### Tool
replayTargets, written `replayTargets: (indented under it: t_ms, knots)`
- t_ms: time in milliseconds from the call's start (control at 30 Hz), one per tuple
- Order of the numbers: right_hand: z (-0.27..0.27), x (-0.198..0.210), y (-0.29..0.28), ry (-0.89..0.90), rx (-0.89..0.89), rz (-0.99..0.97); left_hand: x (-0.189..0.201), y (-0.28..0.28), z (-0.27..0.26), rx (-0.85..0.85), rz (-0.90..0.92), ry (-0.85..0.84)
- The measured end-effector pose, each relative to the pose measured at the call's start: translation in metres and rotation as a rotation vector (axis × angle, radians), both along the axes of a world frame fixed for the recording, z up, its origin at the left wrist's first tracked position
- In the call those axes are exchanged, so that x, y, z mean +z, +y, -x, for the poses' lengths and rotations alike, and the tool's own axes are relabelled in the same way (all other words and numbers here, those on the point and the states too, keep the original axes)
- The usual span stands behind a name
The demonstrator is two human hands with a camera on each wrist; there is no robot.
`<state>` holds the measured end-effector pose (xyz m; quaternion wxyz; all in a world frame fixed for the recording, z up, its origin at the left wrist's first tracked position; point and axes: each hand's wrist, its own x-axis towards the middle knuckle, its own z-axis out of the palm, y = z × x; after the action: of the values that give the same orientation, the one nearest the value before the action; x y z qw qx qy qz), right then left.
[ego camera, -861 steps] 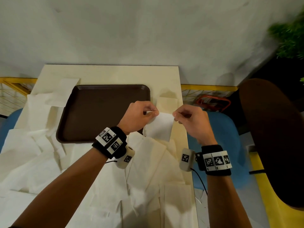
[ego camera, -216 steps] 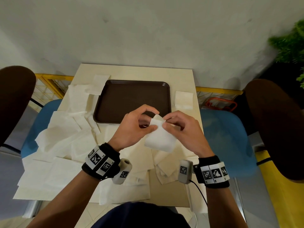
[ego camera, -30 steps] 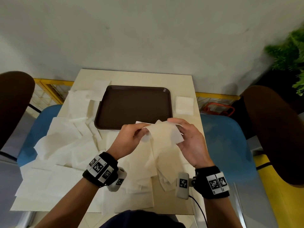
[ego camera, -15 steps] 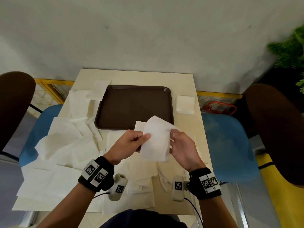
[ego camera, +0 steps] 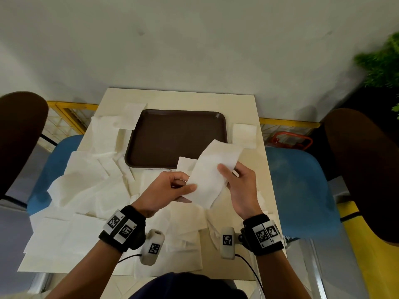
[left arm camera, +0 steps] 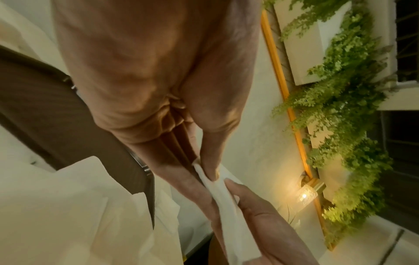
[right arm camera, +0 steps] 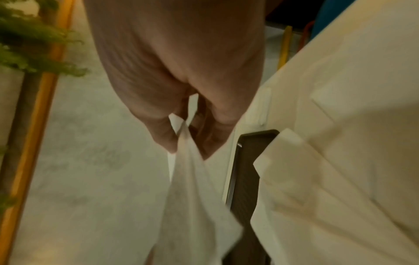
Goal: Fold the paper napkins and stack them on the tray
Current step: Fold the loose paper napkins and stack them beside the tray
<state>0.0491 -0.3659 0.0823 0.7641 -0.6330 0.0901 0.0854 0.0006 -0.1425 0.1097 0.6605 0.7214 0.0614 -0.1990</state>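
Note:
I hold a white paper napkin upright in the air just in front of the brown tray. My left hand pinches its lower left edge between thumb and fingers; the left wrist view shows that pinch on the napkin. My right hand pinches the right side, thumb on the front face, and the napkin hangs from that pinch in the right wrist view. The tray holds nothing. A folded napkin lies right of the tray.
Several loose unfolded napkins cover the left and near parts of the cream table. Blue chair seats and brown chair backs flank the table. A wall stands behind, with a plant at the far right.
Within the last second the napkin went from a loose spread sheet to a narrower upright strip between both hands. My right thumb has moved onto its front face.

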Motion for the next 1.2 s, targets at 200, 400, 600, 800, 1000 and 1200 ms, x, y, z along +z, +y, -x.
replayTargets:
  t_ms: [200,400,600,800,1000,1200]
  knots:
    - [0.013,-0.003,-0.003,-0.653,0.054,0.511,-0.001,0.005,0.0,0.18,0.139,0.024]
    - [0.015,-0.002,-0.005,-0.874,0.25,0.634,0.008,0.005,-0.001,0.112,0.124,-0.026]
    - [0.017,-0.003,-0.013,-0.87,0.229,0.691,0.015,0.006,-0.002,0.183,0.142,-0.142]
    - [0.02,-0.002,-0.009,-0.874,0.258,0.76,0.024,-0.001,-0.004,0.287,0.169,-0.111]
    - [0.025,0.023,-0.021,-0.722,0.56,0.797,0.022,0.006,-0.007,0.148,-0.294,-0.399]
    - [0.014,0.048,-0.019,-0.601,0.447,0.693,0.034,0.006,-0.006,-0.027,-0.399,-0.461]
